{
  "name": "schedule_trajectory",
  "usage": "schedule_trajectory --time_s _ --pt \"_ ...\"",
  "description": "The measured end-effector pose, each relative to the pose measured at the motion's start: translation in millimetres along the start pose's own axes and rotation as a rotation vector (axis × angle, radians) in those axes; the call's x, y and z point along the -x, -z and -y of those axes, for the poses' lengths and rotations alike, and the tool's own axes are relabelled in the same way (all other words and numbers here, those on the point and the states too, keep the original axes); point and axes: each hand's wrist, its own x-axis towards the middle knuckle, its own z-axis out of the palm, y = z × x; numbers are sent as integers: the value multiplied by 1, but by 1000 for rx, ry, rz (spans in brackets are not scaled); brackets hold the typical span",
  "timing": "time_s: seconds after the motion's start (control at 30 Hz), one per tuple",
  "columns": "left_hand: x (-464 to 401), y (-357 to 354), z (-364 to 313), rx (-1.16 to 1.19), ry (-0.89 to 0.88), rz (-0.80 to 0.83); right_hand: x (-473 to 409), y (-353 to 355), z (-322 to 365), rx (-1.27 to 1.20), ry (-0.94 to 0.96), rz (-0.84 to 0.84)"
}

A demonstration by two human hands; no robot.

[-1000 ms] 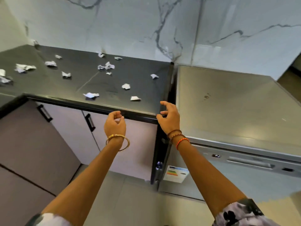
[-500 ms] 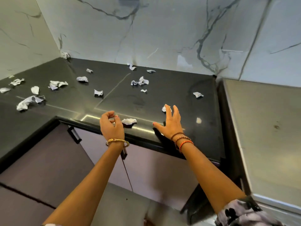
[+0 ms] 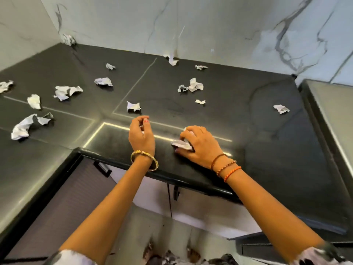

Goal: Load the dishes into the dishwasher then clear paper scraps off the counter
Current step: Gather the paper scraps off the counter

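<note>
Two scraps [image 3: 181, 144] half-hidden under clamped right hand [image 3: 200, 146] | left hand [image 3: 141, 136] curled, contents unclear

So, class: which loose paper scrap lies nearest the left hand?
The folded white scrap just beyond the left hand, lying alone by the pale seam line; every other loose scrap lies farther off.

You had nothing readable in front of you: no label, brand, number or sign showed on the counter [image 3: 219, 115], and the paper scraps [image 3: 133, 106] scattered from nine o'clock to two o'clock carried only grey smudges, too crumpled and small to make out as words.
</note>
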Motion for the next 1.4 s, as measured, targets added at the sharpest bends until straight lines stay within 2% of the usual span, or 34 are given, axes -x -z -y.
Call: schedule_trajectory --time_s 0.1,0.23,0.3,0.37,0.43,0.47,0.53,0.63,0.7,0.87,1.0,1.23,1.4 --pt "-13 1 6 0 -10 96 -23 -12 2 108 -89 -87" --pt "-37 3 10 44 -54 207 -61 -15 -1 179 -380 39" --pt "-48 4 14 63 -51 229 -70 -13 -3 191 -548 37" --pt "-54 4 18 73 -51 241 -68 -12 -5 111 -687 -102" --pt "-58 2 17 86 -54 264 -60 -10 -2 -87 -766 -295" --pt "-60 0 16 90 -58 281 -58 -10 1 -199 -756 -367" --pt "-66 -7 14 96 -69 311 -58 -11 10 -311 -669 -363" --pt "-74 -21 13 90 -87 321 -62 -20 13 -172 -568 -173" --pt "-79 -32 12 88 -103 324 -69 -25 7 -75 -617 -74" --pt "-91 -51 8 2 -227 330 -102 -27 -12 -62 -641 -149" --pt "-108 -60 12 -89 -317 320 -133 -24 -36 -2 -685 -118" --pt "-120 -70 21 -113 -297 244 -188 -34 -67 67 -711 51" --pt "-123 -74 23 -144 -305 247 -198 -38 -71 226 -717 2"
